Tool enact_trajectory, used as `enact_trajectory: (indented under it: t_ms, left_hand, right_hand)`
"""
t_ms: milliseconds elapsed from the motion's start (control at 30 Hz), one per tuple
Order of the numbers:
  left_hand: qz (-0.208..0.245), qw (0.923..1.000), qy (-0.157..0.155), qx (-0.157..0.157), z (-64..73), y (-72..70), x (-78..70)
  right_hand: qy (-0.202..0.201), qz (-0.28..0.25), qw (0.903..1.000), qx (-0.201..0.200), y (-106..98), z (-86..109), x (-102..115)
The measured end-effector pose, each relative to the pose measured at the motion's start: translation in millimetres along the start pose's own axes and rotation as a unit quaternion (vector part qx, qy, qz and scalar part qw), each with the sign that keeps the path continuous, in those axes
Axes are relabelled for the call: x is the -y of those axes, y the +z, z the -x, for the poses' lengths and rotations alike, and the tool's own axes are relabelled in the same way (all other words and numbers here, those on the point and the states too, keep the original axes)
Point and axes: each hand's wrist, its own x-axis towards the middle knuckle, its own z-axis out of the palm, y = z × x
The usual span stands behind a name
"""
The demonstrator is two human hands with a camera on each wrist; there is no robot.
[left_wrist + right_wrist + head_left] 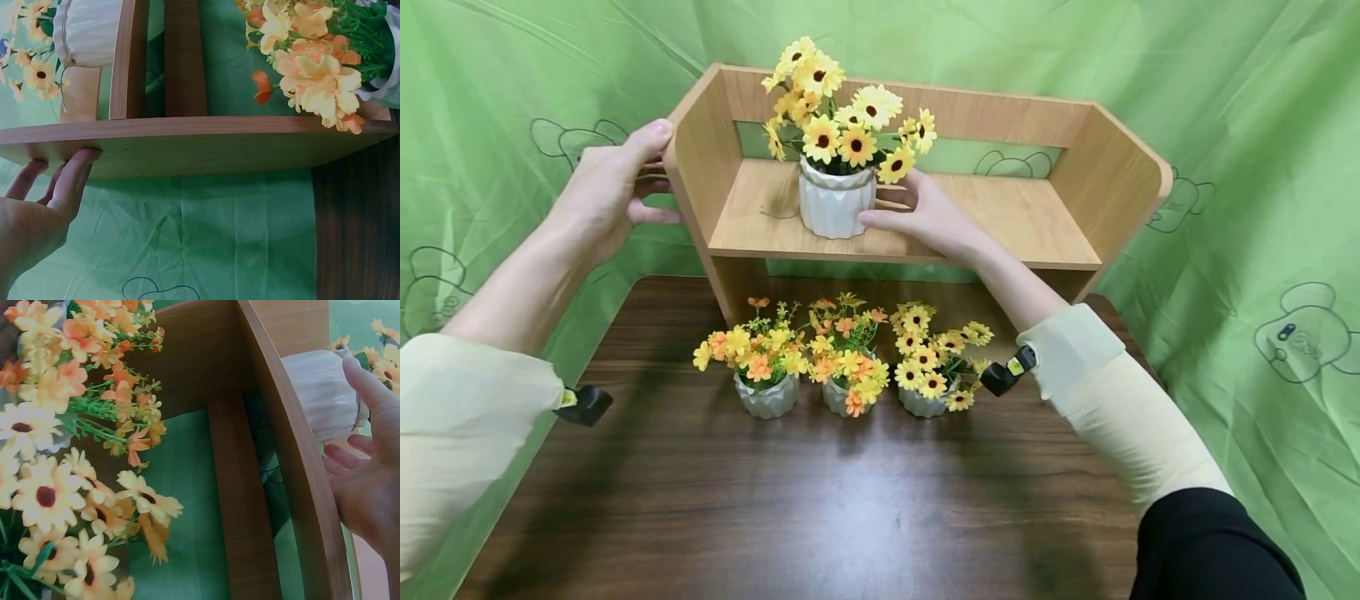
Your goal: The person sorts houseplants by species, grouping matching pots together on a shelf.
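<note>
A white ridged flowerpot (837,200) of yellow daisies with dark centres stands on the upper board of a wooden shelf (992,212), left of its middle. My right hand (936,217) is at the pot's right side, its thumb touching the pot and the other fingers loosely bent beside it. In the right wrist view, the thumb lies along the white pot (322,394) and a gap shows between the lower fingers and it. My left hand (606,183) touches the shelf's left side panel (206,150) from outside with its fingertips, none wrapped around it.
Below the shelf's front edge, three potted flowers stand in a row on the dark wooden table (820,508): an orange-yellow pot (767,398), another orange-yellow one (842,396) and a yellow daisy pot (921,403). A green curtain (1247,167) hangs behind and at both sides.
</note>
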Motion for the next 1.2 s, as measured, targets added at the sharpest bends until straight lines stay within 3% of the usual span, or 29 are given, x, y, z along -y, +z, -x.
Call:
enact_trajectory:
  t_ms: [333,600,900,1200]
  left_hand:
    - [-0.007,1.0,-0.002,-0.001,1.5,2.7,1.6]
    - [-0.013,0.9999,0.0,-0.004,3.4,3.2,1.8]
    - [-0.024,0.9997,0.002,-0.006,4.7,3.5,1.5]
    - [-0.017,0.9998,0.007,-0.008,5.5,5.1,-1.5]
  right_hand:
    - [-0.05,-0.004,0.9987,-0.001,-8,29.4,-14]
    - [-0.09,-0.036,0.9953,0.008,-12,47.3,-21]
    - [-0.105,-0.062,0.9924,-0.017,-13,65.8,-27]
    - [-0.172,-0.089,0.9792,-0.06,-22,91.9,-42]
